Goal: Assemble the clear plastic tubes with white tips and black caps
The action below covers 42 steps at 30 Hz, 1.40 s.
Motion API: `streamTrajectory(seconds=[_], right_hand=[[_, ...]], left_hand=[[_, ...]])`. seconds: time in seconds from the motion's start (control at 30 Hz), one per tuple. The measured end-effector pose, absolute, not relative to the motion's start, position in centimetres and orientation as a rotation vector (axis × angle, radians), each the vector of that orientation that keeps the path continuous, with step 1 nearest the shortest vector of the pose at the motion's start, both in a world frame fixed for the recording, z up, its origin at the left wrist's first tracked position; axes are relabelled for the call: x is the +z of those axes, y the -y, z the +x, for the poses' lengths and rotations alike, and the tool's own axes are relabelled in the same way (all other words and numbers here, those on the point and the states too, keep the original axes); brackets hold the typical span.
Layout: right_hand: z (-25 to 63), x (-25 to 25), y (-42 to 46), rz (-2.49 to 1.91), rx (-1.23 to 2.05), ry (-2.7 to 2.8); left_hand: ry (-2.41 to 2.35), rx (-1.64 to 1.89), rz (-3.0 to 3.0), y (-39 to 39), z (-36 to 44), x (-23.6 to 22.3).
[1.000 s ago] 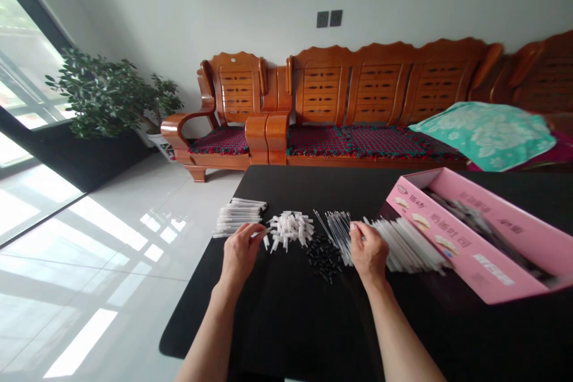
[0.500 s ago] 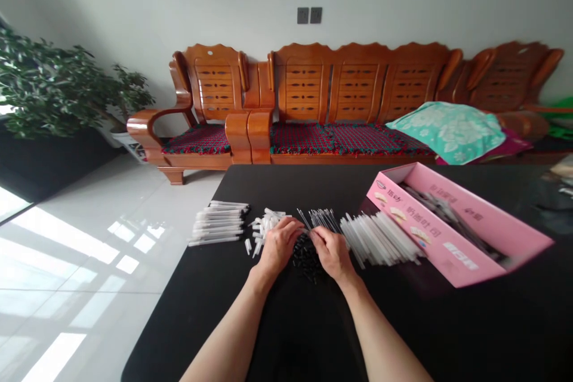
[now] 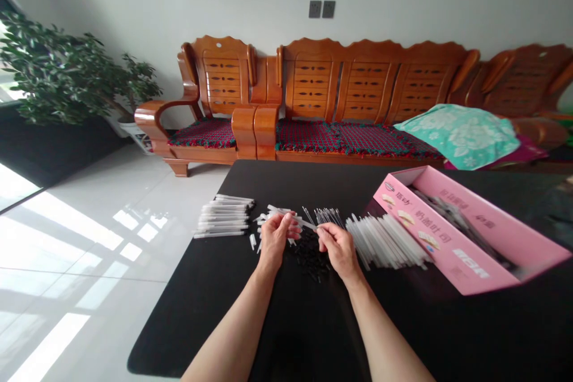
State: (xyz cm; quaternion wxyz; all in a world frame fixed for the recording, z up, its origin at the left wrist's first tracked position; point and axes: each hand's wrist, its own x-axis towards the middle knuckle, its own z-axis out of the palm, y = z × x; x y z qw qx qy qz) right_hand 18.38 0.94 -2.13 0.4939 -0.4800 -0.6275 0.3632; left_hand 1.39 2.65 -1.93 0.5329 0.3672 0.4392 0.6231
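My left hand (image 3: pixel 277 236) and my right hand (image 3: pixel 338 247) are raised over the table, both closed in pinches. Between them stretches a slim whitish tube (image 3: pixel 307 224), its left end at my left fingers and its right end in my right fingertips. Below lies a heap of small black pieces (image 3: pixel 313 256). Short white cap-like pieces (image 3: pixel 253 242) lie beside and partly behind my left hand. Thin dark-tipped rods like pen refills (image 3: pixel 328 215) lie behind my right hand. Right of it is a row of translucent white tubes (image 3: pixel 385 242).
Pen-like white sticks with dark ends (image 3: pixel 224 216) form a stack at the left of the black table (image 3: pixel 201 310). A pink open box (image 3: pixel 452 250) holding dark slender things stands at the right. Beyond the table is a wooden sofa (image 3: pixel 313 80).
My hands have moved apart, and the whitish tube now shows between them. My left fingers have opened out somewhat. The view has shifted slightly.
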Motion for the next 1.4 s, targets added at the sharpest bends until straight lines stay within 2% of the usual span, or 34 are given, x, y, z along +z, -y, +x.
streamTrajectory(seconds=[0.97, 1.4], right_hand=[[18.11, -2.20, -0.82, -1.198, 1.018, 1.618], [18.13, -1.82, -0.70, -1.196, 0.981, 1.727]], left_hand=[[-0.991, 1.530, 0.779, -3.25, 1.20, -2.66], [-0.991, 1.549, 0.784, -3.27, 1.13, -2.77]])
